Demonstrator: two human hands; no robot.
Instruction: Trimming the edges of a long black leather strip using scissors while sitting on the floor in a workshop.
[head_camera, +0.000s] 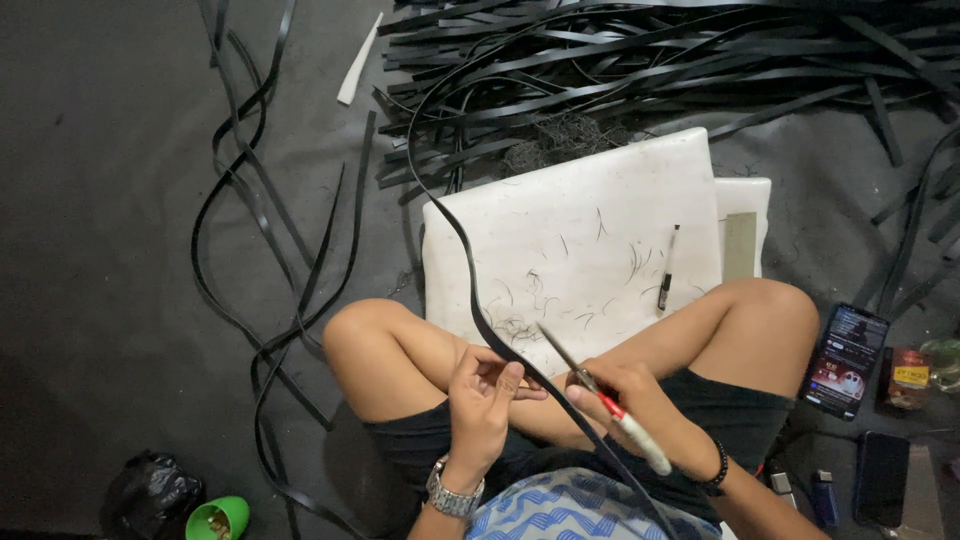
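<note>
At the far left a black bag (150, 492) and a green cup (218, 520) sat on the dark floor (100, 250), with loose black strips (250, 200) curling beside them. The left hand (482, 398) had its grip closed, pinching a long black strip (470, 270) that ran up across the white board (590, 230) toward the strip pile (680, 60). Just right of it, the right hand (625, 395) was wrapped shut around a knife (600, 398), whose blade touched the strip. A pen (667, 268) lay on the board. A lit phone (846, 360) rested at the far right.
</note>
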